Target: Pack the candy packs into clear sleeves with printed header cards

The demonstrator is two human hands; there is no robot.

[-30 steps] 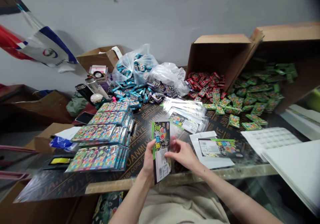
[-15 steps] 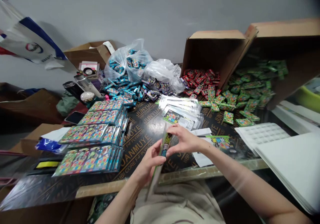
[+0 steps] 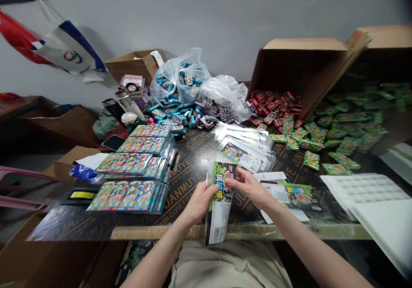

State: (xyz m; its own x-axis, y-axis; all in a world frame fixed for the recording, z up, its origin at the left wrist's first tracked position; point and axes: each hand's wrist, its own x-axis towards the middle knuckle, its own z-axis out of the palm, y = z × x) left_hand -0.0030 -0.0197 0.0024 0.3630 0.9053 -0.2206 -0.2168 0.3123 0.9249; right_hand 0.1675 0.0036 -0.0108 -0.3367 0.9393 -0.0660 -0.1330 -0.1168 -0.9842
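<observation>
Between my two hands hangs a printed plastic packaging bag point(image 3: 221, 206), black and green with bold lettering above a white label panel. My left hand point(image 3: 202, 200) grips its left edge, thumb on the front. On the other side, my right hand point(image 3: 249, 187) pinches its right edge near the top. Just beyond lies a fanned stack of similar bags point(image 3: 241, 150). Another printed bag point(image 3: 298, 193) rests flat to the right of my right hand, over white paper. Left of my hands stand stacks of filled packs point(image 3: 128, 193), each showing a row of small colourful boxes.
Heaps of small blue boxes point(image 3: 174, 118), purple boxes point(image 3: 212, 110), red boxes point(image 3: 273, 103) and green boxes point(image 3: 341, 129) line the back. A cardboard box point(image 3: 296, 65) lies on its side there. White sheets point(image 3: 370, 193) cover the right edge. Flasks point(image 3: 127, 103) stand at left.
The bag has turned from nearly edge-on to showing its printed front. Both hands have shifted slightly, the right hand moving to the right. The whole view has swung a little left.
</observation>
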